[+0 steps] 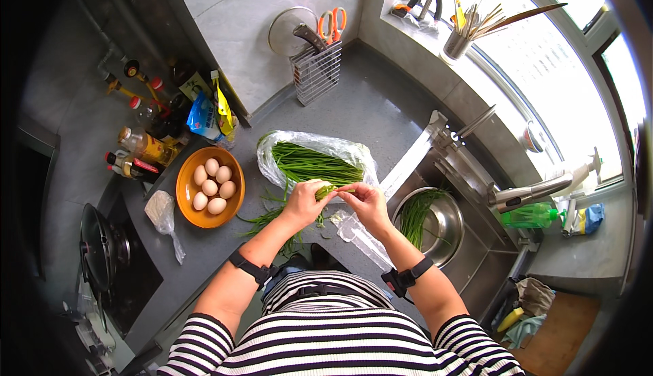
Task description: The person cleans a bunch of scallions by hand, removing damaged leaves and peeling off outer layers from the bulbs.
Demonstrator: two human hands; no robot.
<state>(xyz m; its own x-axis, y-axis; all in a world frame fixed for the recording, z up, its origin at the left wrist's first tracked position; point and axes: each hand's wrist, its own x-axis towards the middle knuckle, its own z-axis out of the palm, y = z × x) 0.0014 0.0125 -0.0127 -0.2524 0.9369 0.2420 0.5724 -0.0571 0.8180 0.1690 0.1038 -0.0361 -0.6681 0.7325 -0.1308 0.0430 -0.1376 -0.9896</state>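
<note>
My left hand (305,201) grips a small bunch of green stalks (324,192), likely garlic chives, at one end. The fingertips of my right hand (366,203) pinch the tip of that bunch, close beside my left fingers. Just beyond both hands, a clear plastic bag (365,155) lies spread around a large pile of long chives (316,161). Loose green scraps (265,220) are scattered on the counter near my left forearm. To the right, more chives (416,218) rest in a round steel bowl (455,223) within the sink.
An orange bowl (184,205) of several eggs, a knotted plastic bag (162,212) and sauce bottles (148,146) stand left. Beyond them is a hob with a lidded pan (97,248). A wire rack (316,77) holds a knife and scissors at the back. The faucet (535,192) overhangs the sink (472,279).
</note>
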